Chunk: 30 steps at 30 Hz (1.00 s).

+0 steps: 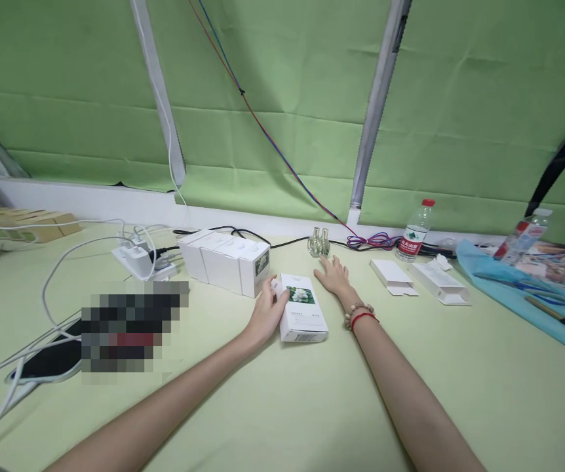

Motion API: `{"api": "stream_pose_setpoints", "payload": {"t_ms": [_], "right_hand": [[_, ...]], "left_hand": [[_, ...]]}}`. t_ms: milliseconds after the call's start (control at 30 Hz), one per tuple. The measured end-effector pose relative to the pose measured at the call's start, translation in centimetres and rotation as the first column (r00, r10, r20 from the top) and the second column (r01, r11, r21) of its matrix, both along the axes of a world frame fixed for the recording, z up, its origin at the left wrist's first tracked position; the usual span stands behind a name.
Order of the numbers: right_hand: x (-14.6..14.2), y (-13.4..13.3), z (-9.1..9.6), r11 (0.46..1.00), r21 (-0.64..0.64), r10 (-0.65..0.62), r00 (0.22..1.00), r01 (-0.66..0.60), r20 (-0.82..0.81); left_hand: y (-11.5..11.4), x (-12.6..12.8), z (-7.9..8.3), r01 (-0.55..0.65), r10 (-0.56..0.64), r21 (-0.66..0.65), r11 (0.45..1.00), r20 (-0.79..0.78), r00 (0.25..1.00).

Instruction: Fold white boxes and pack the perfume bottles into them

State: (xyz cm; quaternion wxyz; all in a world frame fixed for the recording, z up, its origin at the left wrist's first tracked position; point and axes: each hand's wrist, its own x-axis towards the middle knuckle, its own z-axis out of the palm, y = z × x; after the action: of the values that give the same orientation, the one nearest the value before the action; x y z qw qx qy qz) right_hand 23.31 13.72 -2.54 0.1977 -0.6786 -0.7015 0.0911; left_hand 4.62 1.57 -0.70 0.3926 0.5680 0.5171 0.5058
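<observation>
My left hand point(266, 311) is closed on the left side of a white box point(305, 318) printed with a white flower on green. The box lies tilted on the table, one end with a barcode facing me. Just past the box, my right hand point(332, 274) reaches over the table with fingers spread, holding nothing. Beyond its fingertips stand small clear glass bottles point(318, 244), apart from the hand as far as I can see. A row of similar white boxes point(221, 257) stands to the left of my left hand.
Two opened white boxes, one of them an open carton point(440, 282), lie at the right. Behind them is a red-capped water bottle point(413, 233). A blue sheet point(523, 295) with tools lies far right. A power strip point(137, 255), cables and a dark phone-like device point(51, 357) occupy the left.
</observation>
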Motion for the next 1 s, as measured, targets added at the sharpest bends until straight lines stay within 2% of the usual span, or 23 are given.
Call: {"api": "stream_pose_setpoints", "payload": {"t_ms": [467,800,1000], "right_hand": [[0.8,2.6,-0.1,0.998,-0.012,0.067,0.994,-0.068,-0.087],[0.8,1.4,0.4,0.999,0.000,0.054,0.996,-0.054,-0.064],[1.9,0.2,2.4,0.996,-0.083,0.024,0.993,-0.034,-0.119]], "left_hand": [[-0.1,-0.2,-0.2,0.004,-0.004,0.011,1.000,-0.083,0.997],[0.3,-0.5,-0.8,0.018,-0.015,0.065,0.998,-0.039,0.999],[0.2,-0.4,-0.4,0.028,-0.027,0.058,0.998,-0.025,0.999]]}}
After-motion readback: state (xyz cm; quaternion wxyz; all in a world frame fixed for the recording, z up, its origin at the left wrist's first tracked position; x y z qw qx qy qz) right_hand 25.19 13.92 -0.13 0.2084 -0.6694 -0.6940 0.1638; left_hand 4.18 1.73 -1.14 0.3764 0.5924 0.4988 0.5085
